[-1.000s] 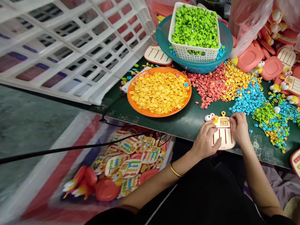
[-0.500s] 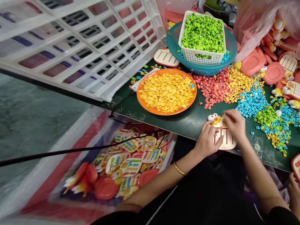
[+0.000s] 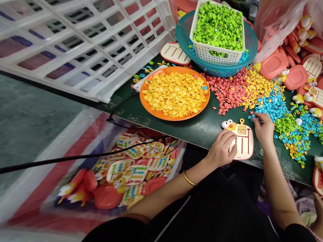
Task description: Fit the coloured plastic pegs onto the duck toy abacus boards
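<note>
My left hand [image 3: 223, 146] grips the left side of a cream toy board [image 3: 241, 148] with a red rim, red grooves and a goggle-eyed duck head [image 3: 229, 124] at its top left. A small yellow ring [image 3: 242, 121] sticks up at the board's top edge. A few red pieces lie in the grooves, partly under my fingers. To the right of the board, my right hand [image 3: 263, 130] is at the near edge of the blue pieces [image 3: 270, 106]. Its fingers are curled in a pinch, and what is between the fingertips is too small to make out.
An orange plate [image 3: 143, 104] of yellow pieces stands left. Behind are a teal bowl [image 3: 183, 33] and a white basket [image 3: 217, 55] of green pieces. Red pieces [image 3: 227, 90] lie loose. A white crate [image 3: 106, 80] leans left; finished-looking boards [image 3: 136, 174] lie below. Another person's hand [image 3: 318, 205] shows right.
My right hand has moved off the board to the right, to the edge of the blue pieces. My left hand still holds the board. The view has shifted slightly.
</note>
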The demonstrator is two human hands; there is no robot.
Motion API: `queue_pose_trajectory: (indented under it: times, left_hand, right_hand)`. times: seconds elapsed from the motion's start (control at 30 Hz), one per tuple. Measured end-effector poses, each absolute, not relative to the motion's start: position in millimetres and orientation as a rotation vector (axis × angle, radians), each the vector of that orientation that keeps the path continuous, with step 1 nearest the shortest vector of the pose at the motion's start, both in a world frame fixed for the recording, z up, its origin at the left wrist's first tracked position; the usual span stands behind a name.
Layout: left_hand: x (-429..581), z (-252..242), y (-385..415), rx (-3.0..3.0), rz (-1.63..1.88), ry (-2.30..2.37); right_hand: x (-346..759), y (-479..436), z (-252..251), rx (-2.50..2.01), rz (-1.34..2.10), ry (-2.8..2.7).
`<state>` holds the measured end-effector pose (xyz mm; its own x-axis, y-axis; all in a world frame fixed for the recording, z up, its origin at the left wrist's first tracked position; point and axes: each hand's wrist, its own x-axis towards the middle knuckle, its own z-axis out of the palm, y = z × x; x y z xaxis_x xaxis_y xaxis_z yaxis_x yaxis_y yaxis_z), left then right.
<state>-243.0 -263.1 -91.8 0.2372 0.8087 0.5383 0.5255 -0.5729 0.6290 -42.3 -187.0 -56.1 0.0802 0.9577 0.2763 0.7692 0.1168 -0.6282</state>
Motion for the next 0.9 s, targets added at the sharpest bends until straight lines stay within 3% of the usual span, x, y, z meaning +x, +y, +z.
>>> queue_pose_trajectory:
  times: [0.33, 0.6, 0.9]
  left_hand:
    - [-241, -91, -263, 2.236, 1.261, 1.38]
    - [-241, -88, -265, 2.262, 1.136, 1.376]
    - [-243, -79, -263, 2.28, 1.037, 1.22]
  right_hand:
    - [-50, -130, -63, -1.931, 0.227, -1.992]
    - [-67, -127, -61, -1.763, 0.322, -1.972]
    - [-45, -209, -45, -1.556, 0.583, -1.773]
